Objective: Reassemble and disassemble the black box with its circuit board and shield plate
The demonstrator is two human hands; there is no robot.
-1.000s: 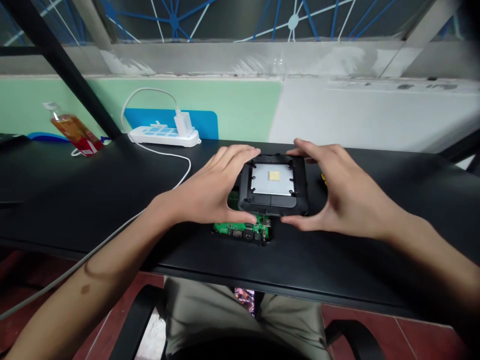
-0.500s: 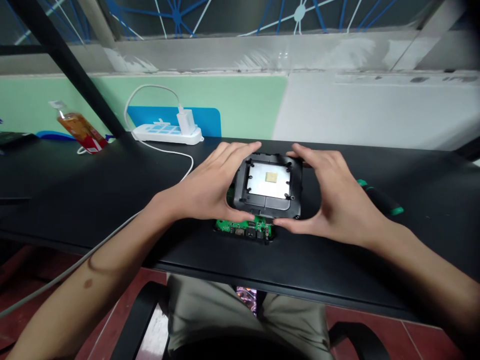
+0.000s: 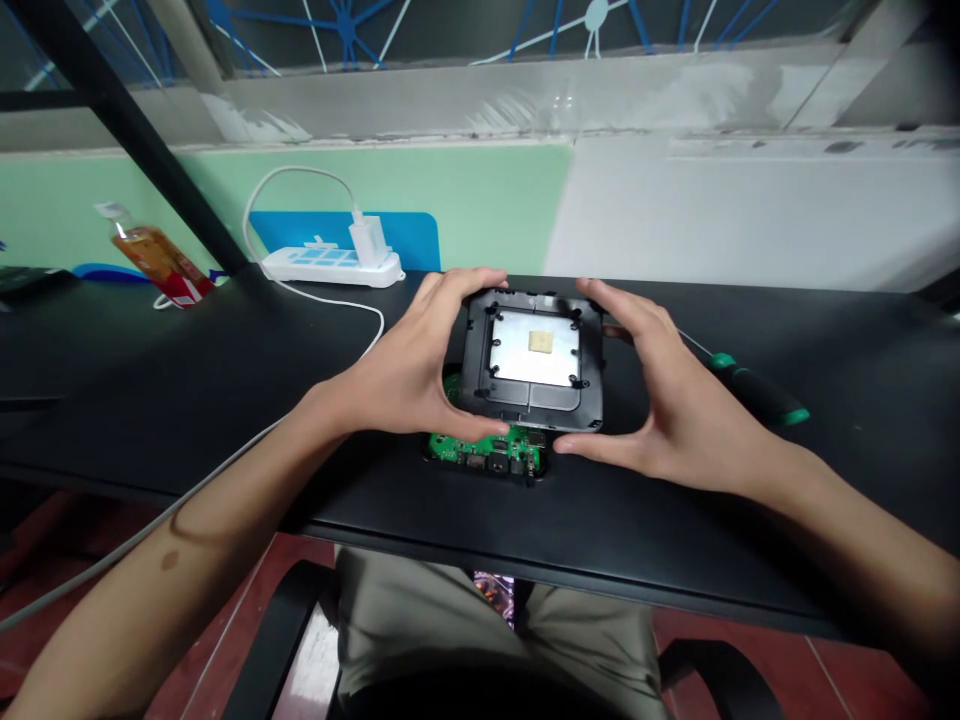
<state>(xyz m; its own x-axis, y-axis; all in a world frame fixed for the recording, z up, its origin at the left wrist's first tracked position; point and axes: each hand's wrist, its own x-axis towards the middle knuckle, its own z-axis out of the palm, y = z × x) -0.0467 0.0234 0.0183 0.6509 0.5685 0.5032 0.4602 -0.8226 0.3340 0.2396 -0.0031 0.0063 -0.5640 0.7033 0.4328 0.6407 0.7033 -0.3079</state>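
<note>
A black square device cover (image 3: 534, 410) with a silver metal plate and a small yellow pad inside is held above the desk. My left hand (image 3: 405, 375) grips its left edge, thumb at the near corner and fingers over the far corner. My right hand (image 3: 664, 400) grips the right edge the same way. Below the cover lies a green circuit board (image 3: 487, 452) in a black base, mostly hidden by the cover.
A green-handled screwdriver (image 3: 750, 385) lies on the black desk (image 3: 187, 380) right of my right hand. A white power strip (image 3: 330, 265) with a charger and white cable sits at the back left. A tilted drink bottle (image 3: 154, 258) lies far left.
Both hands have lifted the cover a little higher and tilted it more toward me. The screwdriver has come into view on the right.
</note>
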